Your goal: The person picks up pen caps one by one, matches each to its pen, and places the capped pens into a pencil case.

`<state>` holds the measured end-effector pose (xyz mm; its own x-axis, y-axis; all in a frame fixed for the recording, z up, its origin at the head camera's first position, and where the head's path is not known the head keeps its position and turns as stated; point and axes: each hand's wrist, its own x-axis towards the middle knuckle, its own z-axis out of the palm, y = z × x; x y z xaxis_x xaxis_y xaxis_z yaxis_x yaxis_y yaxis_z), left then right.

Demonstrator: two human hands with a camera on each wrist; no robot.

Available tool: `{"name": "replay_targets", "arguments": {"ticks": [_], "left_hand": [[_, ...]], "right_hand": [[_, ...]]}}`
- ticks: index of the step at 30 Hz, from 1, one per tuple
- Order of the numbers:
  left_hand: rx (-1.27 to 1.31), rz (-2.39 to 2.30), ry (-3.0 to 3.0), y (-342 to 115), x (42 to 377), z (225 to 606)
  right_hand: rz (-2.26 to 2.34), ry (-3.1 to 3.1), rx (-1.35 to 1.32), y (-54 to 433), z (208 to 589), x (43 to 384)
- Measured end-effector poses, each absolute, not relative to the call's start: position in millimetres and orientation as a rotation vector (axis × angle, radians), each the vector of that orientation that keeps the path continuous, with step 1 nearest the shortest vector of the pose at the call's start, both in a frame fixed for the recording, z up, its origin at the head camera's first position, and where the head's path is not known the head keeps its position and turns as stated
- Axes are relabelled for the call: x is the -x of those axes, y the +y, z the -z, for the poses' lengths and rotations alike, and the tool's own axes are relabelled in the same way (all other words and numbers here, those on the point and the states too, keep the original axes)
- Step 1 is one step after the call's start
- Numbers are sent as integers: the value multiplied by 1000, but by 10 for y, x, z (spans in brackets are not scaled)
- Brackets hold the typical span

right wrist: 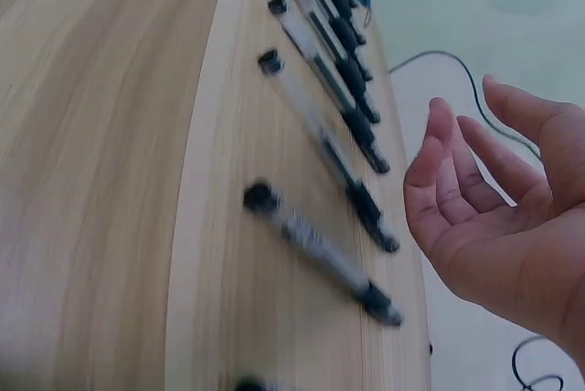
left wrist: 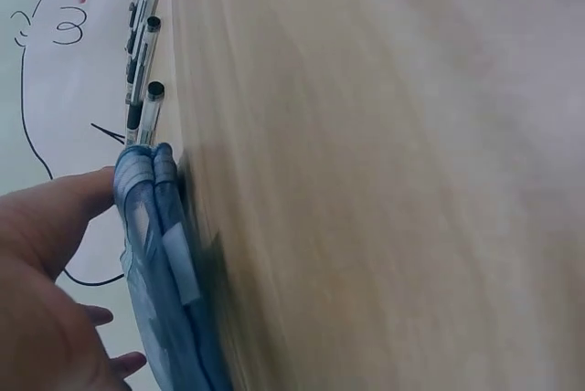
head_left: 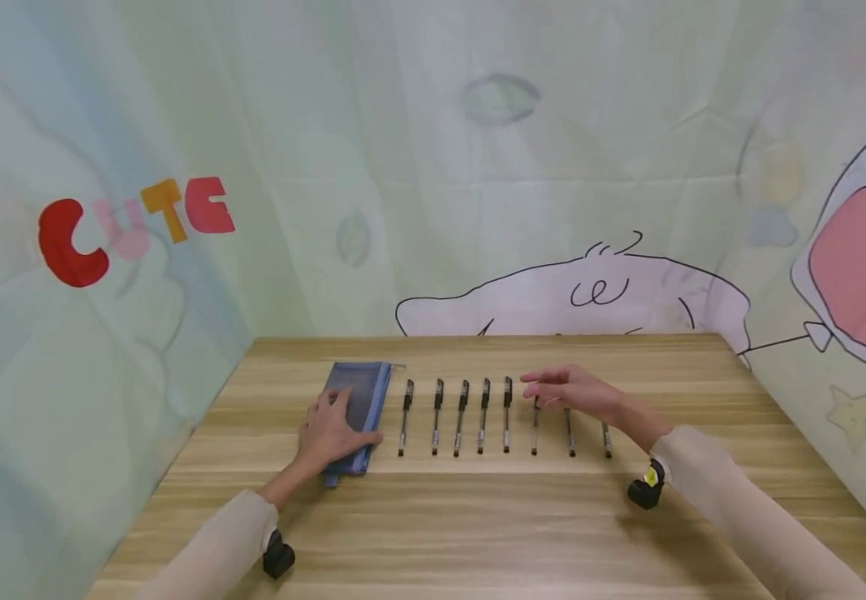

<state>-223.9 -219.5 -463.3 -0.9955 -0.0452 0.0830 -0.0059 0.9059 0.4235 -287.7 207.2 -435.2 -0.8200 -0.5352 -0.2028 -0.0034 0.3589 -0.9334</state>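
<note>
A pale green fabric backdrop point(head_left: 327, 125), printed with colourful "CUTE" lettering and a white cartoon figure outlined in black, hangs behind a light wood-grain table point(head_left: 433, 525). Two long beige sleeves point(head_left: 748, 508) reach in over the tabletop.

On the table's left side lies a flat, blue rectangular zip pouch with a dark see-through panel point(head_left: 363, 398). The left hand point(head_left: 330, 429) rests across it with fingers and thumb spread wide, the thumb touching the edge nearest the pens. The right hand point(head_left: 575, 390) hovers over the upper part of the sixth pen from the left, its fingers loosely bent and apart, holding nothing.

A small black device point(head_left: 646, 492) sits at the right wrist and a matching one point(head_left: 278, 556) at the left.

Smallest are eight slim, clear-barrelled pens with black caps point(head_left: 507, 417), lying side by side in a spaced row right of the pouch; the right hand and forearm partly cover the last three.
</note>
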Motion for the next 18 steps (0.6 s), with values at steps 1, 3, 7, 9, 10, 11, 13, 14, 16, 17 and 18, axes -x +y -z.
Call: {"name": "replay_targets", "arguments": {"ticks": [1, 3, 7, 9, 10, 11, 13, 14, 16, 17, 18], "left_hand": [[-55, 683, -2979, -2192, 2258, 4636], [-77, 726, -2970, -2182, 2287, 4636], [-127, 826, -2934, -2154, 2327, 4594], [-159, 879, -2913, -2136, 2337, 4570], [-175, 903, -2902, -2130, 2341, 4557], [-189, 925, -2892, -2124, 2344, 4546], [-208, 954, -2875, -2116, 2340, 4529], [-216, 961, -2873, -2110, 2334, 4522], [-223, 961, -2862, -2102, 2322, 4518], [-228, 962, -2860, -2098, 2316, 4519], [-233, 964, -2859, -2094, 2312, 4520]], "right_hand": [[1479, 2132, 477, 2011, 4349, 2877], [1495, 2089, 495, 1881, 4343, 2882], [1529, 2007, 522, 1603, 4340, 2890], [1538, 1985, 532, 1443, 4342, 2910], [1538, 1983, 531, 1358, 4339, 2922], [1546, 1971, 526, 1267, 4333, 2933], [1553, 1975, 511, 1084, 4320, 2954], [1563, 1967, 514, 994, 4309, 2962], [1571, 1961, 503, 820, 4278, 2979], [1577, 1957, 506, 741, 4272, 2990], [1580, 1959, 507, 666, 4269, 3002]]}}
